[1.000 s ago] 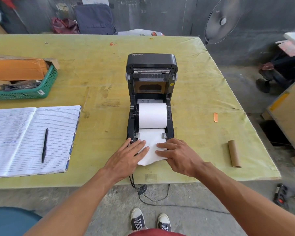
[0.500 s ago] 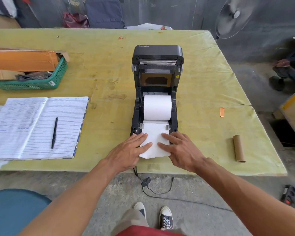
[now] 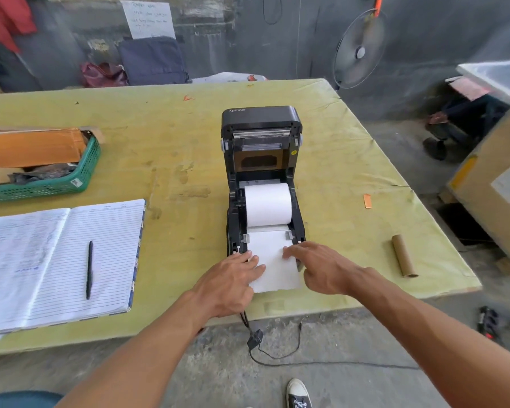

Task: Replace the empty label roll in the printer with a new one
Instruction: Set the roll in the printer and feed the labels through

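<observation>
Paper [image 3: 277,272] from the new label roll [image 3: 268,204], seated in the open printer [image 3: 261,125] at the counter [image 3: 174,119] front edge, lies under the flat-fingered left hand [image 3: 230,278] and right hand [image 3: 321,266], likely keeping it square.

— Where is the label roll [image 3: 268,204] sitting?
— It is sitting in the open printer [image 3: 261,122] before you on the table [image 3: 174,142]. Its strip [image 3: 273,260] is lying forward, with your left hand [image 3: 230,278] and right hand [image 3: 321,267] resting on its sides.
— And around it?
— The empty core [image 3: 404,256] is lying to the right. The notebook [image 3: 62,260] is lying to the left with the pen [image 3: 89,269] on it, and the basket [image 3: 42,188] is sitting behind it.
</observation>
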`<state>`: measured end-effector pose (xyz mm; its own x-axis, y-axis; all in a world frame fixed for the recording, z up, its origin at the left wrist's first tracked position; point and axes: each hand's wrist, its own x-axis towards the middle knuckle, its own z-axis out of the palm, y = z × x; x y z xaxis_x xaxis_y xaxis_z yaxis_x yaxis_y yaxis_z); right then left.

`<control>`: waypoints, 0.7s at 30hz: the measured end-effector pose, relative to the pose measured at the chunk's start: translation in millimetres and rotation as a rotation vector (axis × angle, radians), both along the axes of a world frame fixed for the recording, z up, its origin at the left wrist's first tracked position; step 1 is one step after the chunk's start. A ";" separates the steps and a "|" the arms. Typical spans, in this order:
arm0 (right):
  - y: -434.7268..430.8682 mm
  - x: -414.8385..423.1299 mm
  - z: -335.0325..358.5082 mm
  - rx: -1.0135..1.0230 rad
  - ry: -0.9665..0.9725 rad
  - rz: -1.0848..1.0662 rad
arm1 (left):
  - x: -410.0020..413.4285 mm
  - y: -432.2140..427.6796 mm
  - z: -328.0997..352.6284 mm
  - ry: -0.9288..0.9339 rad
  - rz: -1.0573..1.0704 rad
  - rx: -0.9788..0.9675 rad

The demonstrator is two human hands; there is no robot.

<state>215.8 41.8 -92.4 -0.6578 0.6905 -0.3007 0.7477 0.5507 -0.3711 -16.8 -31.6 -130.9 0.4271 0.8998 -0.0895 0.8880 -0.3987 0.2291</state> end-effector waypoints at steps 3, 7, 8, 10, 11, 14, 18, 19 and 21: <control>1.2 0.9 -5.6 -0.010 0.004 -0.048 | -3.4 2.2 3.5 -0.053 0.018 -0.004; 6.2 -10.8 -10.2 0.076 0.065 -0.156 | 3.6 10.9 8.1 -0.175 0.184 0.069; 7.1 -15.2 -11.1 0.116 0.069 -0.153 | 7.2 14.4 10.2 -0.186 0.210 0.107; 8.3 -23.3 -14.8 0.201 0.025 -0.100 | 13.9 19.8 11.3 -0.137 0.229 0.154; 8.8 -26.8 -16.1 0.255 -0.018 -0.061 | 16.1 21.1 11.5 -0.103 0.229 0.164; 9.6 -31.1 -21.0 0.368 -0.077 0.012 | 18.4 24.1 7.7 -0.023 0.226 0.171; 10.7 -27.2 -25.7 0.452 -0.048 0.078 | 20.3 26.5 3.7 0.036 0.177 0.197; 10.2 -27.0 -27.0 0.467 -0.040 0.090 | 20.5 26.5 3.6 0.039 0.176 0.202; 8.1 -27.9 -29.3 0.494 -0.036 0.108 | 21.8 26.8 3.5 0.039 0.182 0.204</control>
<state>187.9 49.9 -121.7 -0.7285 0.6847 0.0213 0.6844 0.7288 -0.0216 5.1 -4.7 -127.4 0.2564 0.9625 0.0886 0.9559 -0.2660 0.1241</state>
